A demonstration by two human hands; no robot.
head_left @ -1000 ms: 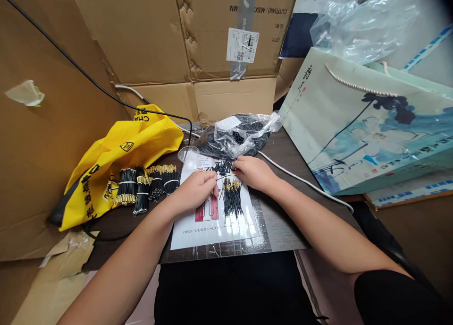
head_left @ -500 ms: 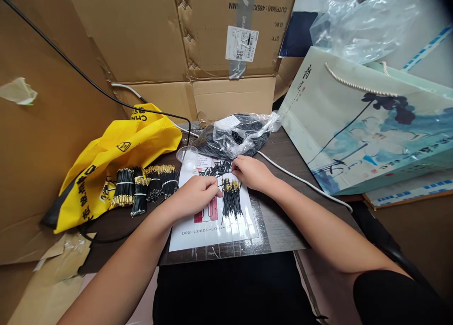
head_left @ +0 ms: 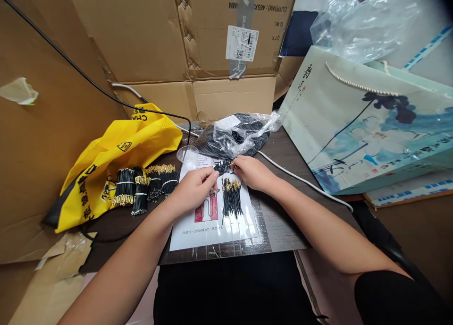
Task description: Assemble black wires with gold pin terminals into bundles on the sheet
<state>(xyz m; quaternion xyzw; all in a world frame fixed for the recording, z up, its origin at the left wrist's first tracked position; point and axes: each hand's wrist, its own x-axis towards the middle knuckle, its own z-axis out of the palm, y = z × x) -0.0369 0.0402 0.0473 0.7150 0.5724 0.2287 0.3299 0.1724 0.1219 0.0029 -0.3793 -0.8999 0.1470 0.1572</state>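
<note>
My left hand (head_left: 196,188) is closed in a pinch at the left side of a small pile of short black tubes (head_left: 222,167). What its fingertips hold, if anything, is too small to make out. My right hand (head_left: 253,173) pinches at the pile's right side, where a tiny gold-coloured bit shows by the fingertips; the rest is hidden. Just below and between the hands lies a loose row of short black wires (head_left: 232,202) with gold terminals at the top. Both pile and wires rest on a printed sheet (head_left: 212,237), partly covered by my left hand.
Tied bundles of black wires (head_left: 140,195) stand left, before a yellow bag (head_left: 116,145). Behind the pile sit a clear plastic bag of black parts (head_left: 237,136) and a small clear cup (head_left: 187,157). A paper gift bag (head_left: 371,126) stands right; a white cable (head_left: 300,176) crosses the table.
My left hand has moved up from the tops of the wires to the black tubes, now covering the pile's left part. My right hand has barely shifted.
</note>
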